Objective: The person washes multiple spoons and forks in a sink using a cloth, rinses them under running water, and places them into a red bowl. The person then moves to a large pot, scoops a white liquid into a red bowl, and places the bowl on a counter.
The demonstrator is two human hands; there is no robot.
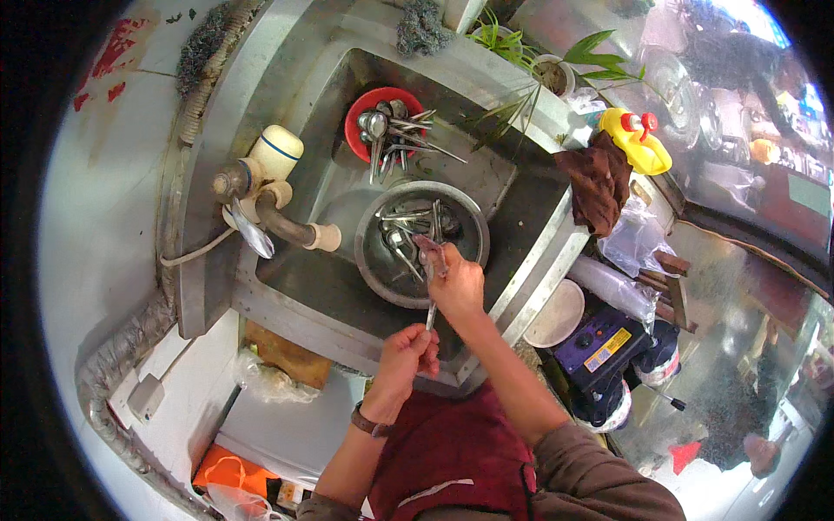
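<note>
My left hand (pixel 405 359) pinches the end of a metal utensil's handle (pixel 431 318), near the sink's front edge. My right hand (pixel 458 281) is closed around the same utensil higher up, with a wet pinkish cloth (pixel 430 253) between its fingers. The utensil's far end is hidden by the cloth, so its kind is unclear. Both hands are over the near side of a round metal basin (pixel 366 270), which holds several spoons (pixel 397 239) and other cutlery. Beyond it in the sink stands a red plastic bowl (pixel 352 133) heaped with metal cutlery (pixel 388 127).
The metal sink (pixel 313 296) surrounds both vessels. A faucet (pixel 287 221) reaches in from the left. On the right are a brown cloth (pixel 596 182), a yellow jug (pixel 635 144), a white round lid or dish (pixel 557 314) and a dark device (pixel 596 348). Potted plants (pixel 554 75) line the back.
</note>
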